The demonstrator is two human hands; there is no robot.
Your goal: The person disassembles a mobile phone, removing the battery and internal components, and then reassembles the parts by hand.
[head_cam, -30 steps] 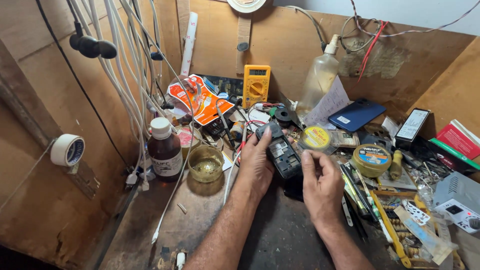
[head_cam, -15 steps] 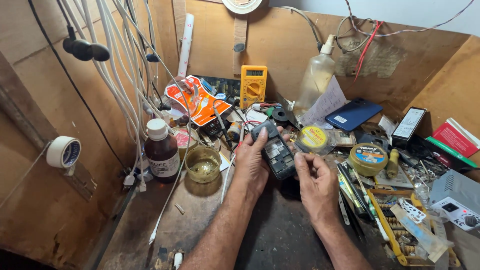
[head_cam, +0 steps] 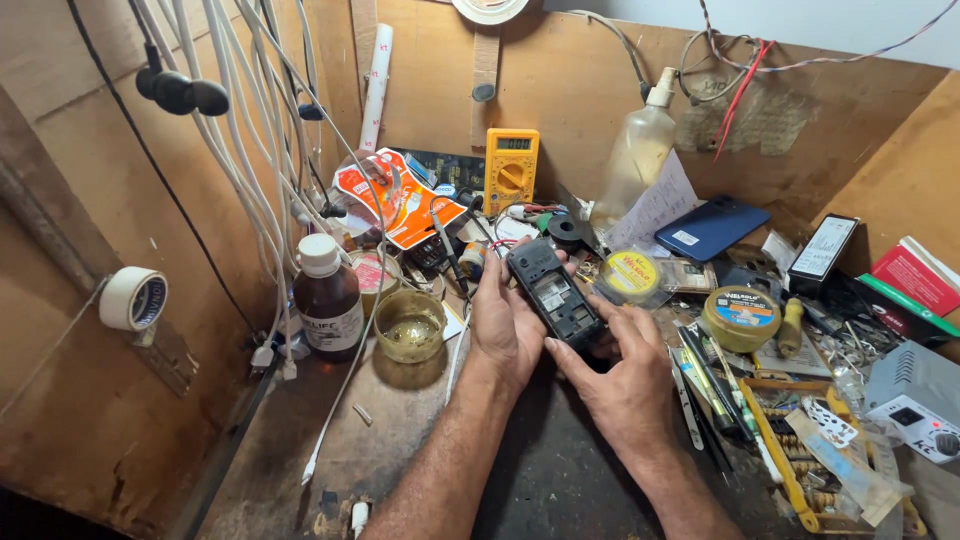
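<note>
Both hands meet over the middle of the cluttered bench. The left hand (head_cam: 510,325) cradles a dark phone (head_cam: 555,295) with its back open, fingers wrapped along its left edge; the right hand (head_cam: 620,375) pinches its lower end. A glass cup (head_cam: 409,326) and brown bottle (head_cam: 327,300) stand just to the left, round tins (head_cam: 740,318) and tools crowd the right. Bare dark benchtop (head_cam: 540,480) lies only between the forearms, toward the near edge.
</note>
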